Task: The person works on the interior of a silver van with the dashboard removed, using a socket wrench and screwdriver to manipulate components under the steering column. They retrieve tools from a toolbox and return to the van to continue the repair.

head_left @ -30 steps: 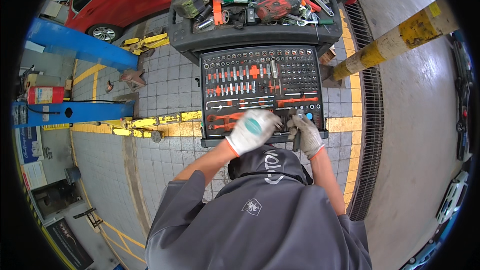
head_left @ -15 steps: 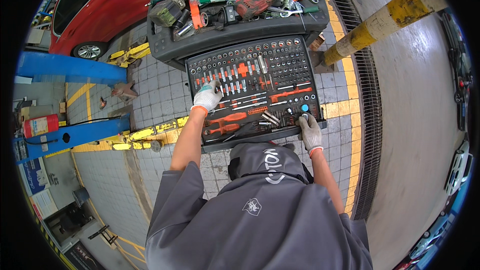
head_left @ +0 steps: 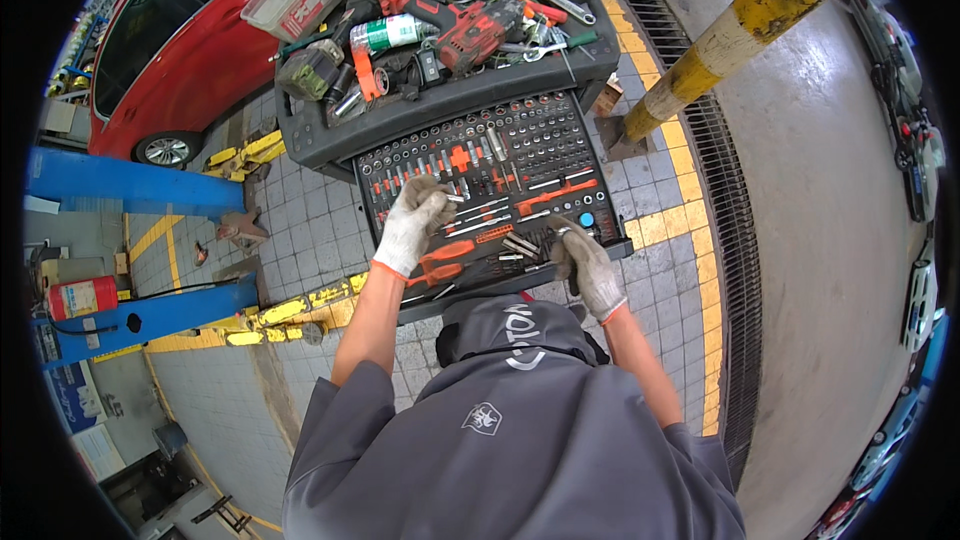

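Observation:
My left hand [head_left: 416, 224], in a pale work glove, pinches a small silver socket [head_left: 453, 198] over the left half of a black socket-set drawer [head_left: 612, 198], which holds rows of sockets, silver bars and orange-handled tools [head_left: 441, 275]. My right hand [head_left: 592, 270], also gloved, is closed on a dark-handled tool with a metal end [head_left: 563, 232] at the drawer's right front, near a round blue piece [head_left: 586, 220]. Its fingers partly hide that tool.
The black cart top [head_left: 318, 145] carries red power tools, cans, a plastic tub and wrenches. Behind stands a red car [head_left: 160, 55]. Blue lift beams [head_left: 130, 178] are at left; a yellow post [head_left: 725, 60] and floor grate [head_left: 742, 340] at right.
My left hand has lifted a socket from its row and come slightly right. My right hand has shifted left, off the drawer's corner. The view has tilted, sliding the cart top left.

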A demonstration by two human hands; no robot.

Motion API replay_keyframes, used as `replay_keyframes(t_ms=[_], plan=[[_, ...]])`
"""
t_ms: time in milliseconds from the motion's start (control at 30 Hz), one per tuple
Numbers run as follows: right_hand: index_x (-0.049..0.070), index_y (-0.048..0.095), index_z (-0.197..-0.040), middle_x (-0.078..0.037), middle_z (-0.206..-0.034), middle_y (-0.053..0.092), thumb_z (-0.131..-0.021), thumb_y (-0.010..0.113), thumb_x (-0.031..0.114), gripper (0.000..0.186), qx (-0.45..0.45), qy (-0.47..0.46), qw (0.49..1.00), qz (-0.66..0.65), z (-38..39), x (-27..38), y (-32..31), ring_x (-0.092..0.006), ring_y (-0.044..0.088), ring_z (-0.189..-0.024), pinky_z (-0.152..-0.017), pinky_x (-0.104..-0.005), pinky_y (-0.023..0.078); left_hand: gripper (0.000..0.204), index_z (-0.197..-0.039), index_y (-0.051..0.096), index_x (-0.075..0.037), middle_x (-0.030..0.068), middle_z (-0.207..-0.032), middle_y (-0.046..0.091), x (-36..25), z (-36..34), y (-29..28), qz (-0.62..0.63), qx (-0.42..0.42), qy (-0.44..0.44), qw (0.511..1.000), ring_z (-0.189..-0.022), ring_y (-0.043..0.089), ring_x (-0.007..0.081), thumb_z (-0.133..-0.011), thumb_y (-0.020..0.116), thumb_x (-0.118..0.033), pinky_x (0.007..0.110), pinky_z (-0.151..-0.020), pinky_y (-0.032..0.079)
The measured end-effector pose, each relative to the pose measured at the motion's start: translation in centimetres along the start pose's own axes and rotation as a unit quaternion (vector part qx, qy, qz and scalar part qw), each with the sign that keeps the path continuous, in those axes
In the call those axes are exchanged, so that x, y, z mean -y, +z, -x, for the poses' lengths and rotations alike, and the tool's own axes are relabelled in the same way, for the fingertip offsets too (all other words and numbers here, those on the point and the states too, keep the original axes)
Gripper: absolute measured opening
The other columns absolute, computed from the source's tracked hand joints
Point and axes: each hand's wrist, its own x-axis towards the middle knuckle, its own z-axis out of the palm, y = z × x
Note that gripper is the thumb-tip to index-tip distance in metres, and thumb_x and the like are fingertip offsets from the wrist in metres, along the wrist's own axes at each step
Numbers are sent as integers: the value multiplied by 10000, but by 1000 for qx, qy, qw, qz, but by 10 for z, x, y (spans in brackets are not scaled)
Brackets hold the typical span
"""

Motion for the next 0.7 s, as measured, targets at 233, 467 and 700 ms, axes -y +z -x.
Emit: replay_keyframes(t_ms=[233, 467, 700], plan=[[44, 582, -1641, 26, -871, 663, -1185, 559, 339, 543, 104, -89, 986, -99, 12, 57, 53, -45, 543, -654, -608, -209, 454, 403, -1411, 623, -40, 123, -1317, 742, -27, 34, 102, 48, 185, -12, 982, -1156, 772, 246, -1065, 810, -131, 407, -1037, 642], [35, 627, -1601, 29, -861, 616, -1205, 533, 308, 490, 107, -96, 981, -129, 21, 107, 49, -42, 496, -666, -606, -218, 432, 377, -1386, 650, 14, 162, -1260, 773, -44, 5, 122, -31, 218, -59, 974, -1068, 799, 235, -1092, 783, -180, 387, -963, 676], [18, 607, -1605, -18, -854, 653, -1196, 532, 261, 482, -11, -16, 996, -88, 57, 64, -8, -87, 598, -685, -609, -245, 473, 237, -1332, 703, 9, 96, -1110, 781, 10, 7, 171, -127, 254, -184, 941, -961, 787, 194, -1143, 680, -133, 350, -902, 659]])
